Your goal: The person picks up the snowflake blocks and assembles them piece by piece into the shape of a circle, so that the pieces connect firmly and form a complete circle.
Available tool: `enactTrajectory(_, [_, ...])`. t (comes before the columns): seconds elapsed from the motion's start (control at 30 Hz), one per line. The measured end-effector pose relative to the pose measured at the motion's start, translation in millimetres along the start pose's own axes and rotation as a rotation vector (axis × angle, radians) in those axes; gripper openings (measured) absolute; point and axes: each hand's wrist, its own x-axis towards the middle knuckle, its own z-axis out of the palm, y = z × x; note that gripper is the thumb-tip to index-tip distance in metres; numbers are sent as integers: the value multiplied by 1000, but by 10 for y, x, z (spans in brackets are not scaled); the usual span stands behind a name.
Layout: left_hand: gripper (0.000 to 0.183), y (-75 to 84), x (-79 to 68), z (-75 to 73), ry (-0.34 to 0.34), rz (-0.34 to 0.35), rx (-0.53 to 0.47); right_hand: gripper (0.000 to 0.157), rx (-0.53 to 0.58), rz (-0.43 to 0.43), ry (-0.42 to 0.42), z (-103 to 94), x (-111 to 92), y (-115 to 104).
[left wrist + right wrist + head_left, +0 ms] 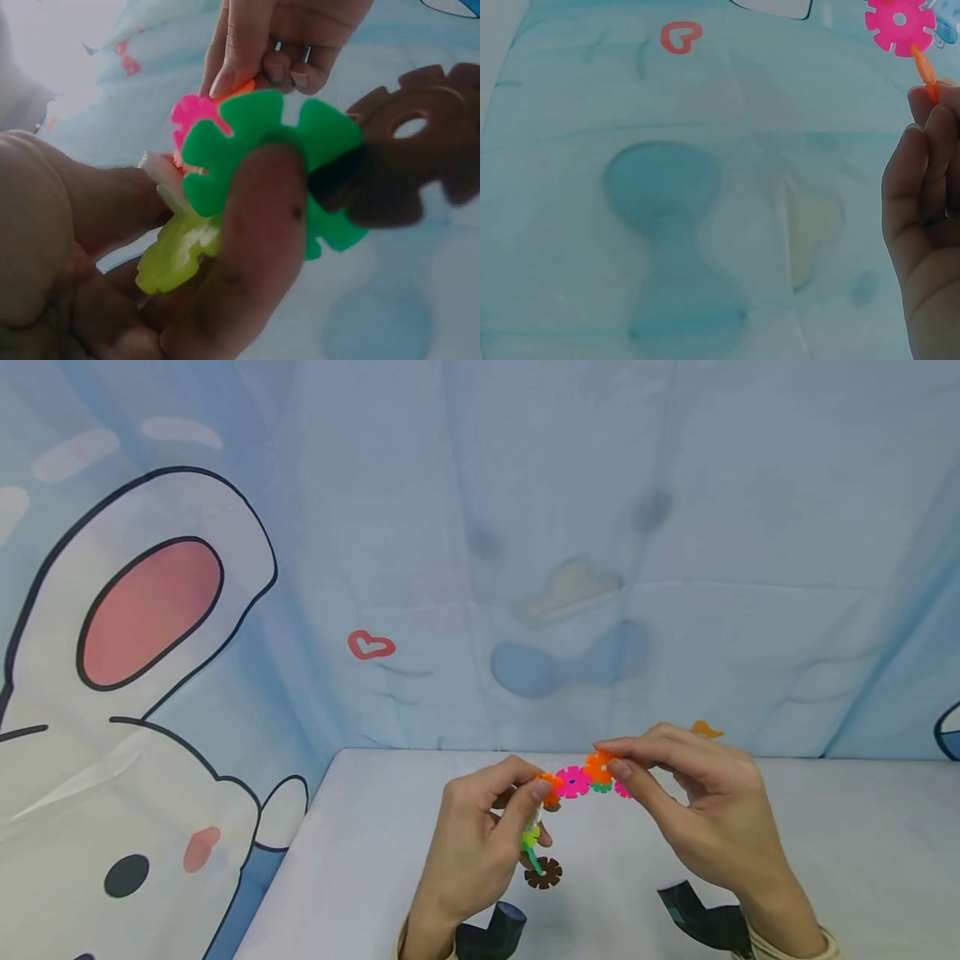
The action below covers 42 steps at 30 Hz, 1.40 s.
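A chain of notched, flower-shaped plastic discs stretches between both hands in the head view. My left hand pinches its left stretch by an orange disc. With thumb and index finger my right hand pinches another orange disc; a pink disc links the two. Below the left hand hang a yellow-green disc and a brown disc. In the left wrist view a finger lies across the green disc, partly hiding it. Bits of green and pink show beside the right fingertips, mostly hidden.
Under the hands lies a white tabletop. Behind it hangs a light blue printed curtain, with a large white cartoon animal at the left. Black curved pieces sit at both wrists.
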Motion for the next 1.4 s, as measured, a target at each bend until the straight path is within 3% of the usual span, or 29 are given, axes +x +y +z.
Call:
enactTrajectory(0.17, [15,36,-14,87,-47,61,22,28,66,-48,-6,84,2,-48])
enactTrajectory(0.27, [17,25,2,189,-67,80,-8,23,98,-63,42,142,1,-81])
enactTrajectory(0.33, [19,13,15,240,-65,65,-44,22,123,-61,123,143,6,-94])
enactTrajectory(0.47, [21,-1,19,249,4,25,-59,20,57,12,324,57,19,-127])
enactTrajectory(0.57, [21,2,6,215,67,16,-40,20,35,81,399,9,28,-144])
enactTrajectory(0.73, [20,32,-18,199,108,48,-25,20,34,142,381,58,26,-170])
enactTrajectory(0.93, [15,46,-24,226,122,115,-50,18,86,134,362,158,15,-192])
enactTrajectory(1.4, [14,24,0,240,108,248,-116,13,165,72,493,277,2,-187])
